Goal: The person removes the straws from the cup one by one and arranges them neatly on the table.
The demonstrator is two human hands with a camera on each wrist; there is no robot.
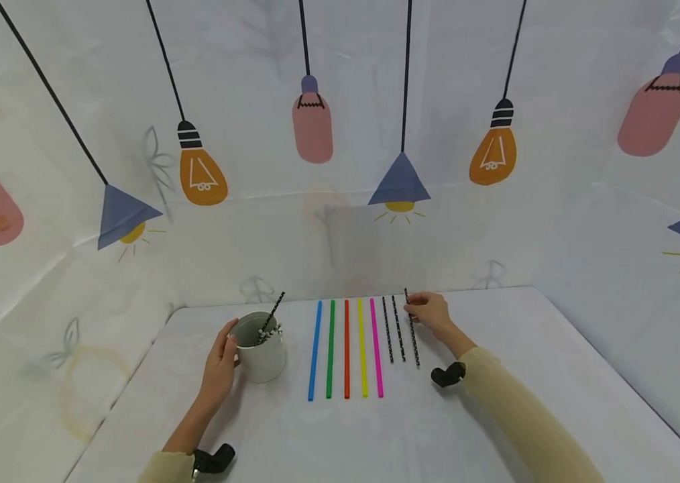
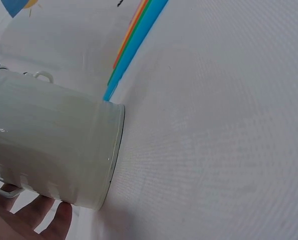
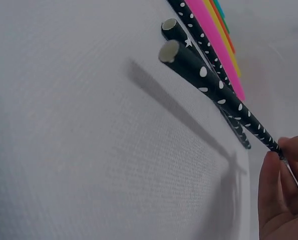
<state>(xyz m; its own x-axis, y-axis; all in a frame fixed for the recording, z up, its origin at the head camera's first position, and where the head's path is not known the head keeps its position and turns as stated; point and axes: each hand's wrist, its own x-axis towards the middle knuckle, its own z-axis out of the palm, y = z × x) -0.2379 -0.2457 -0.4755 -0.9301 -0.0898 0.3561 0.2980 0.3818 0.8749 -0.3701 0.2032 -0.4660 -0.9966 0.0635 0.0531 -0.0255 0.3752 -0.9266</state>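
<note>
My left hand (image 1: 219, 365) grips the side of a small white metal bucket (image 1: 263, 363) that stands on the table. Black-and-white patterned paper straws (image 1: 275, 308) poke out of it, one much higher than the others. With thumb and fingertips, my right hand (image 1: 432, 314) pinches a black straw with white spots (image 3: 229, 100) near its far end. Its near end is raised, casting a shadow on the tabletop. Two more black patterned straws, one (image 1: 387, 332) beside the other (image 1: 398, 329), lie just left of it.
Left of the black straws, blue (image 1: 315, 352), green (image 1: 330, 349), red (image 1: 347, 349), yellow (image 1: 362, 349) and pink (image 1: 376, 349) sticks lie in a row. A white sheet with printed lamps (image 1: 400, 181) hangs behind the white table (image 1: 340, 443).
</note>
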